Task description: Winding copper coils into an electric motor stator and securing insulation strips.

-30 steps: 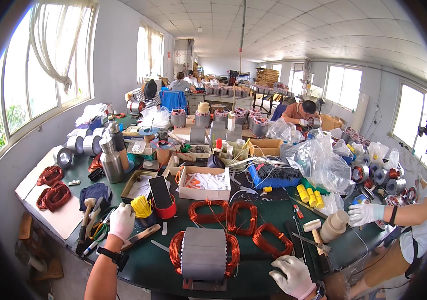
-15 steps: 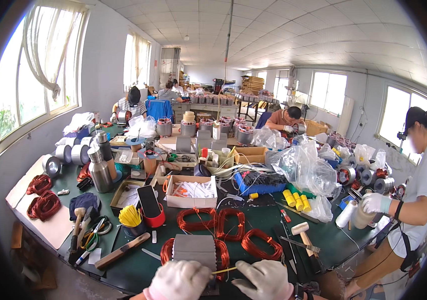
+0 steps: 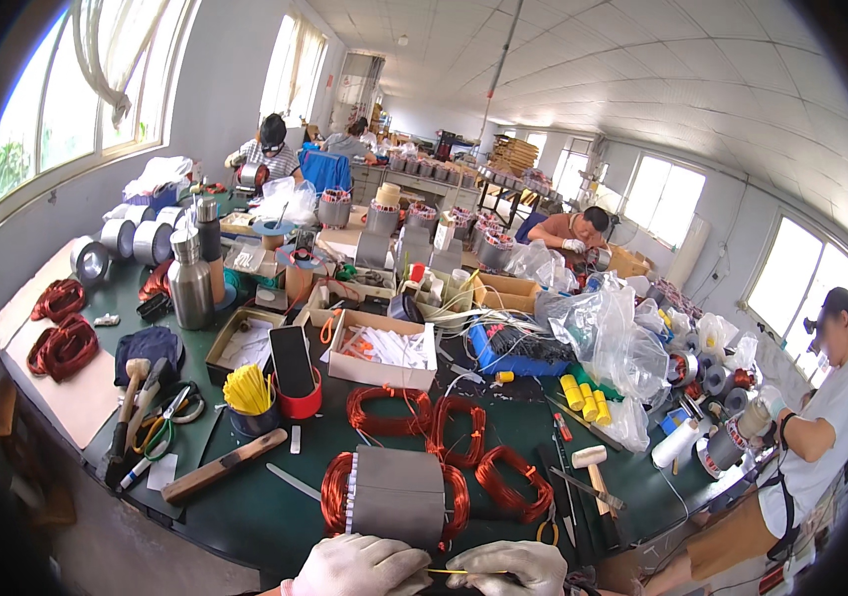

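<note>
In white gloves, both my hands are at the near edge of the table, just in front of a grey metal stator core. A thin yellow strip stretches between them. My left hand has its fingers curled together at the strip's left end. Pinched in my right hand is the other end. The stator lies on its side, with red-brown copper wire coils bulging out at both ends and white slot liners along its left rim. Just beyond it are loose copper coils.
Left of the stator lie a wooden bar and scissors. A cup of yellow strips, a phone and a carton of white pieces stand behind. A mallet lies to the right. A co-worker stands far right.
My view has tilted. Both hands have come lower, off the stator toward the table's near edge. My right hand's fingers have closed more around the yellow strip.
</note>
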`<state>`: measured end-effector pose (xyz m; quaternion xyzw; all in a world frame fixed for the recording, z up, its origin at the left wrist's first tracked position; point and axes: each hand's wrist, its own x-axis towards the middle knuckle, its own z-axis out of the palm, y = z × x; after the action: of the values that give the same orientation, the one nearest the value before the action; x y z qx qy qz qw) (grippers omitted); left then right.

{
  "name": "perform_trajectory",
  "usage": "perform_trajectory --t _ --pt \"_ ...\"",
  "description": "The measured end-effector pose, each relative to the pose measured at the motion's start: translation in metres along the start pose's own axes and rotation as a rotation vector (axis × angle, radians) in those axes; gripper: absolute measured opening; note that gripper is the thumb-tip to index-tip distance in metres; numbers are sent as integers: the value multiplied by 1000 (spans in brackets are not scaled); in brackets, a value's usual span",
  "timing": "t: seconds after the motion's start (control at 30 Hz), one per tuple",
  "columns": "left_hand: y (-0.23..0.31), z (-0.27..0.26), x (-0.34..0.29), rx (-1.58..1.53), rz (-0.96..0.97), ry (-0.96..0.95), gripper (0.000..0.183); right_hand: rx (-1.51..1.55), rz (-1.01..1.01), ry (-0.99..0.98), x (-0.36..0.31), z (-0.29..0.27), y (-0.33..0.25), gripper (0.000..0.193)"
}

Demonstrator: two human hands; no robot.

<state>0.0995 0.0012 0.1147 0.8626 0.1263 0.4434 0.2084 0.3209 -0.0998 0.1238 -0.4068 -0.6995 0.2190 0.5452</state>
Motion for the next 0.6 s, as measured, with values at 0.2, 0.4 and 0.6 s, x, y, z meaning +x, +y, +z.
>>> perform_trajectory --t 0.2,0.4,0.6 --pt "-32 -15 -35 -154 -61 69 26 -227 -91 -107 29 13 0 25" --pt "-104 -79 -100 -99 -709 255 15 -756 502 90 34 -47 64 28" --pt "-143 -42 -98 -21 -563 92 11 -748 610 -387 17 -53 109 34"
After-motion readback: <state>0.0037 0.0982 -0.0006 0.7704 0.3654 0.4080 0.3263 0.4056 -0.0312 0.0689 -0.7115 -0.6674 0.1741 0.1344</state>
